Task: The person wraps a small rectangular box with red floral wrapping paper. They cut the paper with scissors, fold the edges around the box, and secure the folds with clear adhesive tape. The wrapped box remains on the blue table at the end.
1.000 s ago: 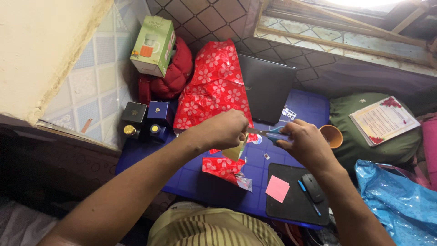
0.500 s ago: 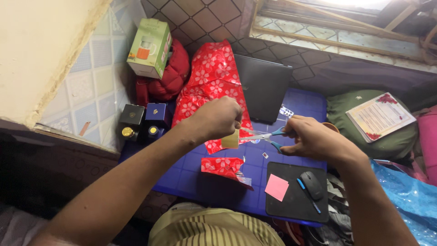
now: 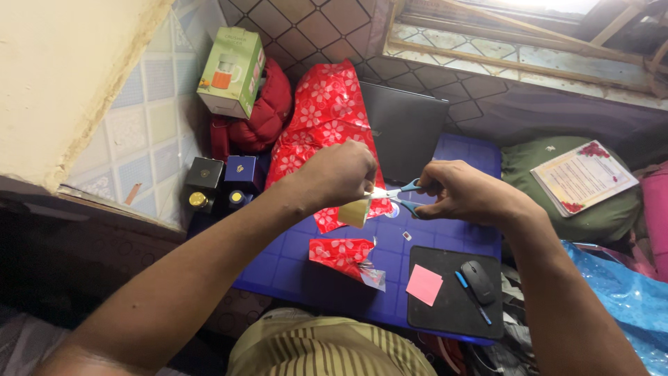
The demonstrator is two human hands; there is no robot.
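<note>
My left hand (image 3: 342,172) is closed around a roll of clear yellowish tape (image 3: 355,211), held above a low blue table (image 3: 292,261). My right hand (image 3: 459,191) grips blue-handled scissors (image 3: 402,196) whose blades point left and meet the tape at my left hand. Under the hands lies a large sheet of red flowered wrapping paper (image 3: 323,115). A smaller folded piece of the same red paper (image 3: 342,252) rests on the table nearer to me.
A black laptop (image 3: 407,129) stands behind the hands. A black pad (image 3: 445,313) carries a pink sticky note (image 3: 424,284), a mouse (image 3: 479,280) and a blue pen. Dark small boxes (image 3: 221,181), a red cushion and a green carton (image 3: 232,69) sit at left.
Both hands have risen slightly and drawn closer together, and the scissors blades have moved in against the tape. The view has shifted a little.
</note>
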